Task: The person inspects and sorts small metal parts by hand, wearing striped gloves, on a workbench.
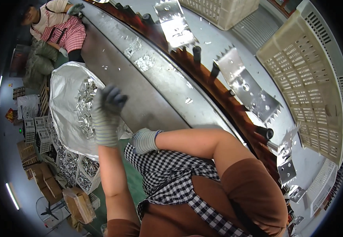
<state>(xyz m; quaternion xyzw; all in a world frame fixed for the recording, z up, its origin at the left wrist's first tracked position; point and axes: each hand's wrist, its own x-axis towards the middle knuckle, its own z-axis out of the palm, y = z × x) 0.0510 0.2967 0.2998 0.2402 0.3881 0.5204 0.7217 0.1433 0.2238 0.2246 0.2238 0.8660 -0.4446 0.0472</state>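
My left hand (pixel 107 108), in a striped knit glove with dark grey coated fingers, is raised over the right rim of a big white sack (pixel 63 110). Its fingers look curled in, slightly blurred; whatever they may hold is hidden. Shiny metal pieces (pixel 86 102) lie heaped inside the sack. My right hand (pixel 145 141), gloved the same way, rests by the near edge of the grey metal bench (pixel 136 91), above my checked apron (pixel 167 170). Its fingers are tucked out of sight.
Bent metal plates with toothed ends (pixel 250 85) hang along a brown rail (pixel 203 75) with black pegs. Beige plastic crates (pixel 303 79) stand beyond. Small metal scraps (pixel 144 62) lie on the bench. A co-worker (pixel 63 29) sits at far left. Crates of metal parts (pixel 86 173) and a fan (pixel 50 211) stand left.
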